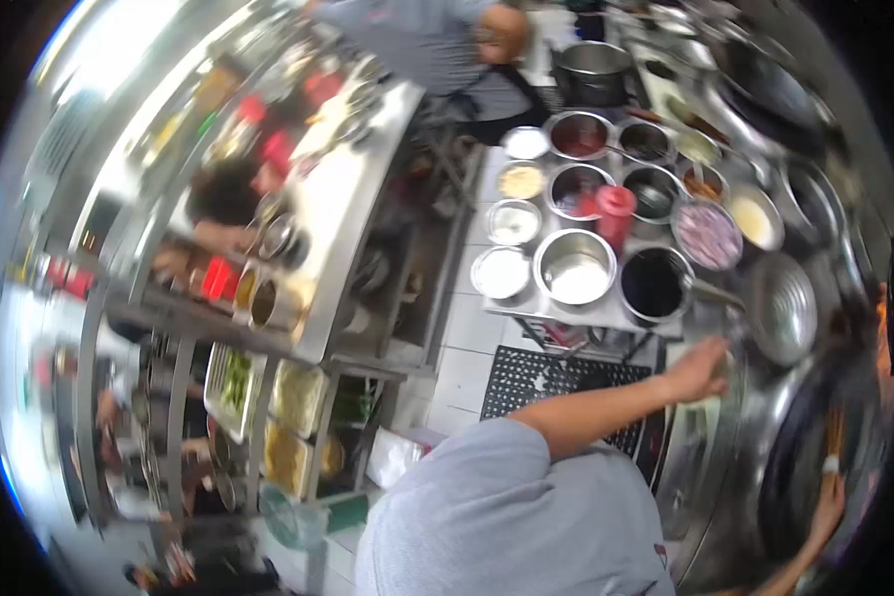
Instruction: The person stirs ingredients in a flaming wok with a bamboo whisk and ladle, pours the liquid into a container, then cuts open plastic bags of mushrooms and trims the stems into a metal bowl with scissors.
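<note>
My left hand [700, 372] is closed at the end of my stretched-out arm, over the near edge of the steel stove counter. Blur hides what it grips, if anything. My right hand [828, 505] grips the lower end of a wok brush [835, 435] with tan bristles and a white band. The bristles are over the large dark wok [787, 467], low on the right. Beyond my left hand are a round metal strainer [783, 308] and a pot of dark liquid [656, 283] with a ladle handle across its side.
A side table holds several pots, a red squeeze bottle [616, 214] and a bowl of chopped onion [707, 234]. A black perforated mat [536, 382] covers the floor. Flames [882, 333] glow at the far right. A co-worker [407, 50] stands at the top; a steel shelf [313, 338] is left.
</note>
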### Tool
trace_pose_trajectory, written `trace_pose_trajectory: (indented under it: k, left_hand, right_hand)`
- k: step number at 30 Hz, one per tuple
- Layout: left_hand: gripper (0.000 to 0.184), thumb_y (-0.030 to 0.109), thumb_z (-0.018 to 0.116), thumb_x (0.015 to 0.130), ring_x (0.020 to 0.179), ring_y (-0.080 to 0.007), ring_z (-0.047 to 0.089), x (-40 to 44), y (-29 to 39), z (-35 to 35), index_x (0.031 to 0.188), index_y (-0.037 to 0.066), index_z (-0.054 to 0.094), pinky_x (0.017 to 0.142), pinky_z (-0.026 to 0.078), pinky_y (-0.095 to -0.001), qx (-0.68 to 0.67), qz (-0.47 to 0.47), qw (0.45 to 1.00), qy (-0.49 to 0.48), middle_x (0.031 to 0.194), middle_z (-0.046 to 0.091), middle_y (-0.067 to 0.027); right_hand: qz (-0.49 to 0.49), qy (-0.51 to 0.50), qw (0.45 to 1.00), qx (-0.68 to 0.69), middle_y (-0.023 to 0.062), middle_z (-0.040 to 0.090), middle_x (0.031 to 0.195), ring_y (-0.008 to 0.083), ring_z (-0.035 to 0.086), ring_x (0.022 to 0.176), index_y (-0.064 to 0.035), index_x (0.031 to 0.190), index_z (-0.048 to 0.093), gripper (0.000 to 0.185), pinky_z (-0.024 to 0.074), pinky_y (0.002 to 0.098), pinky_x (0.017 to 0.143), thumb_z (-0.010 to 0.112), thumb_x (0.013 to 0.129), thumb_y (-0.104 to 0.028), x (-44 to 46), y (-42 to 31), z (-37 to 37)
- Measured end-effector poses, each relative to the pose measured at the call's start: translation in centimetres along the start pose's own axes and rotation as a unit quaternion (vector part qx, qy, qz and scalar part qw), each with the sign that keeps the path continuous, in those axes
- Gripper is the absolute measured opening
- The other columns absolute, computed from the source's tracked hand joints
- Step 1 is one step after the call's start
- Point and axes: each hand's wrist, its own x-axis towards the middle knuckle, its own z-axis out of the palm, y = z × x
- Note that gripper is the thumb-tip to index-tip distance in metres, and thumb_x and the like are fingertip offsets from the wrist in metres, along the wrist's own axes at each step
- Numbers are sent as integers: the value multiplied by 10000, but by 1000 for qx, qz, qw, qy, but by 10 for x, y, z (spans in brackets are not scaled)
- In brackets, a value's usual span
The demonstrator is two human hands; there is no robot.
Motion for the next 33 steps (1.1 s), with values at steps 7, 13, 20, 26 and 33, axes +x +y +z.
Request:
trace_pose_trajectory:
  k: [7, 13, 20, 26, 33]
  left_hand:
    - [650, 337, 807, 769, 1218, -423, 541, 13, -27, 6, 1259, -8, 556, 1021, 442, -473, 27, -47, 991, -125, 1285, 564, -275]
    - [777, 416, 867, 631, 1150, -424, 588, 10, -56, 24, 1188, -48, 590, 1010, 461, -448, 42, 0, 996, -77, 1189, 621, -269]
    - [806, 522, 816, 638, 1154, -384, 612, 4, -52, 19, 1192, -41, 652, 1009, 482, -433, -6, -180, 980, -87, 1218, 635, -266]
    - [497, 360, 582, 993, 1083, -249, 672, -19, -3, 0, 1341, 7, 542, 937, 554, -408, -571, -317, 745, -131, 1236, 659, -135]
    - [700, 632, 416, 1002, 1061, -305, 654, 3, 84, 40, 1384, 53, 499, 844, 570, -407, -532, -388, 710, -249, 1230, 634, -161]
  right_hand:
    - [-16, -7, 997, -71, 161, 626, 1324, 264, 600, 1168, 19, 1396, 548, 466, 446, 371, 1006, 563, 1023, -260, 73, 14, -20]
    - [-16, 52, 998, -42, 186, 598, 1370, 275, 579, 1227, 42, 1403, 529, 493, 428, 353, 1030, 560, 1022, -270, 88, 51, -36]
    - [-1, 19, 993, -116, 157, 637, 1329, 278, 610, 1158, -10, 1365, 587, 488, 445, 374, 1020, 558, 1012, -345, 97, 98, -57]
    - [104, 144, 980, 90, 30, 658, 810, 124, 599, 710, -55, 1153, 713, 441, 463, 323, 612, 655, 931, -431, -11, -99, -16]
    - [141, 4, 980, -143, 177, 736, 979, 339, 706, 909, -108, 1146, 740, 391, 533, 430, 814, 713, 801, -290, -125, -138, -148]
